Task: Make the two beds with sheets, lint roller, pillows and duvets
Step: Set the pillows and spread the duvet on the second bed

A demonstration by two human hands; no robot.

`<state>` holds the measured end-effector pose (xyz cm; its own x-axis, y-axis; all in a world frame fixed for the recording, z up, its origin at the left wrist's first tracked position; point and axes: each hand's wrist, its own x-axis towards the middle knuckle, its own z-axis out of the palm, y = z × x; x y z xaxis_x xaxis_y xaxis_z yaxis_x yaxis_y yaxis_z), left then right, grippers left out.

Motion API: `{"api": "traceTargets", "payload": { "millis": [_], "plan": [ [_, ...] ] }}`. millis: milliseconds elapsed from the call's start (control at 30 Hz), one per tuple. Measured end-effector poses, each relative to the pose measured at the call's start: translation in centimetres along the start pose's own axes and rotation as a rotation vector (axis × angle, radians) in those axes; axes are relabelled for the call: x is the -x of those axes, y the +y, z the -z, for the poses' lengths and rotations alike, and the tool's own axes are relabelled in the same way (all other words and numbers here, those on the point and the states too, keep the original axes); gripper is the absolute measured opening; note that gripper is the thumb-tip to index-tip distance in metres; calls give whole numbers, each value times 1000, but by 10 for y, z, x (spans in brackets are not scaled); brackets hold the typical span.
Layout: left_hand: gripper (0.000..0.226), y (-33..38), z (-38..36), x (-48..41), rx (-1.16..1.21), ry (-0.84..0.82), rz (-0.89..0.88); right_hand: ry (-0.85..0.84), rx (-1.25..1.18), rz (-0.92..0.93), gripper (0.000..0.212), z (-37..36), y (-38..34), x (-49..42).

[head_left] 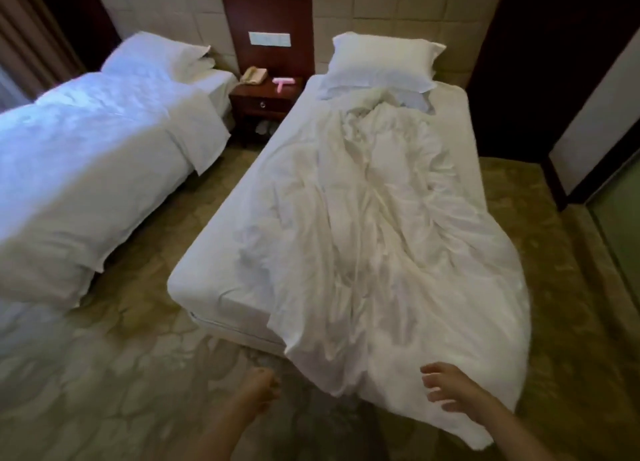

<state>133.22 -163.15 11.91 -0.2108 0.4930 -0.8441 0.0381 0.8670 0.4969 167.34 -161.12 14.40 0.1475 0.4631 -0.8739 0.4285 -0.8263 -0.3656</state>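
Note:
Two beds stand side by side. The left bed (pixel 41 263) carries a smooth white duvet (pixel 90 149) and a pillow (pixel 156 54). On the right bed (pixel 214 270) a crumpled white duvet (pixel 381 235) lies askew, hanging over the foot end and the right side; a white pillow (pixel 382 61) sits at its head. A pink lint roller (pixel 282 82) lies on the nightstand. My left hand (pixel 258 391) hovers over the carpet with loosely curled fingers, holding nothing. My right hand (pixel 450 386) is above the duvet's hanging foot edge, fingers spread and empty.
A dark wooden nightstand (pixel 263 102) between the beds holds a beige telephone (pixel 254 75). Patterned carpet (pixel 156 374) fills the aisle and the area at the foot of the beds. Curtains hang at the far left; a dark wall panel and a glass door are on the right.

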Motion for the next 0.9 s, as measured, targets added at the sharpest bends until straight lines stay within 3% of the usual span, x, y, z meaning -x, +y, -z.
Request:
{"api": "traceTargets", "payload": {
  "millis": [267,367,600,667,733,800,833,900],
  "plan": [
    [12,19,117,-56,3,71,40,-26,183,258,28,-149,-143,-27],
    [16,42,134,-87,6,45,48,-45,266,380,32,-192,-181,-43],
    [9,130,141,-208,127,-70,69,97,536,727,44,-270,-304,-142],
    [8,156,141,-258,198,-80,109,212,733,724,67,-291,-344,-186],
    [10,181,143,-303,229,-76,143,415,905,699,106,-302,-375,-237],
    [17,199,144,-348,238,-60,142,489,954,603,131,-304,-396,-290],
    [24,206,145,-368,239,-74,151,481,952,572,128,-302,-401,-311],
    [44,219,148,-403,267,-151,159,467,900,554,98,-297,-404,-344]
  ]
}}
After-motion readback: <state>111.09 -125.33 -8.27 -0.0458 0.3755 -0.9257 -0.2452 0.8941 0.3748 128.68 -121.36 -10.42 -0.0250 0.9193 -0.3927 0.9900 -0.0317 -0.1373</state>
